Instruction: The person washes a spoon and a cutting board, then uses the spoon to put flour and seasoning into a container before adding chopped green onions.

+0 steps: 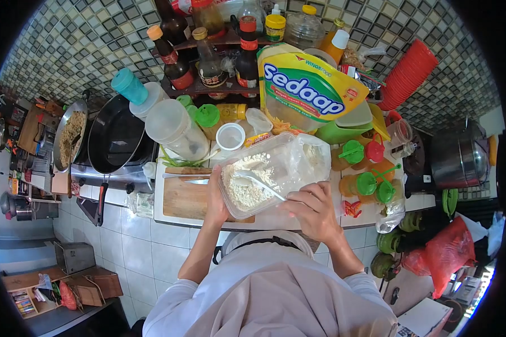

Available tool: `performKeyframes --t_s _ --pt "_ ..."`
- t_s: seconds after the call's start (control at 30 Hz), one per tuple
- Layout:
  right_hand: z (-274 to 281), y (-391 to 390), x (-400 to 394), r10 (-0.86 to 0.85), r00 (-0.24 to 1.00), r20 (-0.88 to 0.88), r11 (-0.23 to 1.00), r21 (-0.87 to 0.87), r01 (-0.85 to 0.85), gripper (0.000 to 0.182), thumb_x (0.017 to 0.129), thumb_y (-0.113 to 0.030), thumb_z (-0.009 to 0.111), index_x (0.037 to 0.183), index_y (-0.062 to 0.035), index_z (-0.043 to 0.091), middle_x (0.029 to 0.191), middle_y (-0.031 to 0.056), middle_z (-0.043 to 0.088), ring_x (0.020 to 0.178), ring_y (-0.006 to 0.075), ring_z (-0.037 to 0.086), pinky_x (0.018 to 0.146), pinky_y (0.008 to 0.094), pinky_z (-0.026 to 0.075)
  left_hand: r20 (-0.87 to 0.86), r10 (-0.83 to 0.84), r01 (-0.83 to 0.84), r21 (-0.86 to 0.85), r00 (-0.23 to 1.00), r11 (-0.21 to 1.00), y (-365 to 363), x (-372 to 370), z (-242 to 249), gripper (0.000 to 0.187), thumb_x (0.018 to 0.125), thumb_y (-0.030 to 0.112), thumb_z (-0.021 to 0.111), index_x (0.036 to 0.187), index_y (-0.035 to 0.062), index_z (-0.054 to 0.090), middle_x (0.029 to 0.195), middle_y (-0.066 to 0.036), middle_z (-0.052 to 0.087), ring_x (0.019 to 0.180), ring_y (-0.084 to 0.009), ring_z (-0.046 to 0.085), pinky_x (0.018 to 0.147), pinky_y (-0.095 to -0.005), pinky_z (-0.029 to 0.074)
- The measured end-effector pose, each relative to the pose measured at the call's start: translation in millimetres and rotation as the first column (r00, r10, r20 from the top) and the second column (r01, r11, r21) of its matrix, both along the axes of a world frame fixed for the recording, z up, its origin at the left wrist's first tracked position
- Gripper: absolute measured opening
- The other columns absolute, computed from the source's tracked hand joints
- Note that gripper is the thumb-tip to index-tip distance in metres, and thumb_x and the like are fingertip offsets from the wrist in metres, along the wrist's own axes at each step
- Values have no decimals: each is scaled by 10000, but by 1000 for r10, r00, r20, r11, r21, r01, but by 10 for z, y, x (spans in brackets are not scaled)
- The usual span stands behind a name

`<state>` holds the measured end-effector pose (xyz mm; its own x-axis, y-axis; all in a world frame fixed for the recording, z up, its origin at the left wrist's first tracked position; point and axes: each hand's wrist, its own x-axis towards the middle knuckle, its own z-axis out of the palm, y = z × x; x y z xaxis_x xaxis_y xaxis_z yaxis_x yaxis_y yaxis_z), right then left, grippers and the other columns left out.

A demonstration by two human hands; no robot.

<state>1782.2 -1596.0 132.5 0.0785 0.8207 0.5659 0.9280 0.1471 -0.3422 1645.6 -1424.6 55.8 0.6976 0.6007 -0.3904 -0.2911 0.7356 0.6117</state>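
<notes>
My left hand [216, 197] is closed around the left side of a clear plastic container [243, 214], tilted over the counter. White, lumpy flour-like powder [245, 194] covers its bottom. Between the fingers of my right hand [315, 209] is the handle of a white spoon [268, 190]; its bowl rests in the powder. A clear plastic bag [311, 154] with some pale powder lies just beyond the container. Under my left hand, a wooden cutting board [183, 203] lies on the counter, with a knife [197, 181] partly visible on it.
Left of the counter, a black frying pan [117, 135] sits on the stove beside a pan of brown food [72, 135]. Behind are a yellow Sedaap oil pouch [309, 84] and sauce bottles [211, 64]. Green-lidded jars [367, 184] stand at right, with stacked red cups [407, 76] behind.
</notes>
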Motion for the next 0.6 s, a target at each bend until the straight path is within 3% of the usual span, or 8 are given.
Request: performKeyframes --t_s 0.07,0.1,0.27,0.3,0.37,0.4,0.47,0.6 --pt "-29 -24 -30 -52 985 -164 994 91 68 205 688 -113 634 891 -135 626 871 -29 586 737 171 495 684 317 324 15 -3 3 -1 1000 1000 3 -7 -54 543 902 479 326 1206 41 434 1172 -145 509 1075 -264 515 923 -397 428" --pt "-42 -36 -49 -49 986 -160 994 93 64 205 688 -113 634 891 -135 626 871 -29 586 737 171 495 684 317 324 29 -1 1 0 1000 1000 12 -14 -73 548 902 483 328 1209 42 431 1176 -144 507 1075 -264 516 922 -399 430" --pt "-171 -54 -152 -142 869 -474 965 130 229 159 741 -50 567 885 -90 618 833 29 590 707 197 496 699 328 326 8 -8 8 -2 1000 1000 32 -49 -71 551 900 483 342 1216 40 424 1178 -144 504 1074 -263 518 917 -400 436" --pt "-153 -31 -144 -139 870 -473 965 131 226 159 741 -50 567 885 -90 618 833 29 590 707 197 496 699 328 326 7 -12 12 -6 1000 1000 36 -57 -58 554 899 484 345 1215 35 423 1177 -143 505 1075 -263 518 918 -398 437" --pt "-107 19 -120 -180 961 -210 983 -69 169 157 740 -37 562 881 -82 614 835 45 591 698 210 501 701 327 326 1 -13 13 5 1000 1000 32 -67 -19 557 900 484 346 1216 32 421 1178 -140 506 1075 -261 519 919 -393 436" --pt "-133 11 -136 -180 961 -209 983 -68 169 157 740 -37 562 881 -82 614 835 45 591 698 210 501 701 327 326 -6 -18 18 15 1000 1000 30 -70 -6 561 900 485 347 1217 28 420 1179 -136 507 1075 -260 520 921 -389 436" --pt "-217 15 -172 -146 950 -277 973 135 189 153 729 -32 565 869 -79 608 842 46 594 695 218 507 707 329 329 6 -11 11 -10 1000 1000 59 -92 -55 562 901 483 347 1217 24 419 1176 -135 510 1075 -257 521 922 -383 436" --pt "-249 62 -198 -132 912 -388 985 54 166 121 770 -49 552 873 -71 610 825 53 597 711 215 517 716 330 337 17 32 -32 -22 999 999 83 -216 -142 554 907 470 347 1223 20 414 1171 -135 515 1069 -245 526 920 -369 437"
